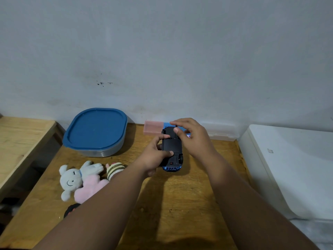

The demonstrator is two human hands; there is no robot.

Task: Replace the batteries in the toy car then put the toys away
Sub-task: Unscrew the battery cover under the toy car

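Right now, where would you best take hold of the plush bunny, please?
Grip the bunny by its pink body, coming from above: it lies flat on the table, and the body is its broadest soft part, likely easy to pinch.

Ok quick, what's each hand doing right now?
Left hand: holding the car, underside up.
Right hand: fingers curled over the car's far end; whether it grips cannot be told.
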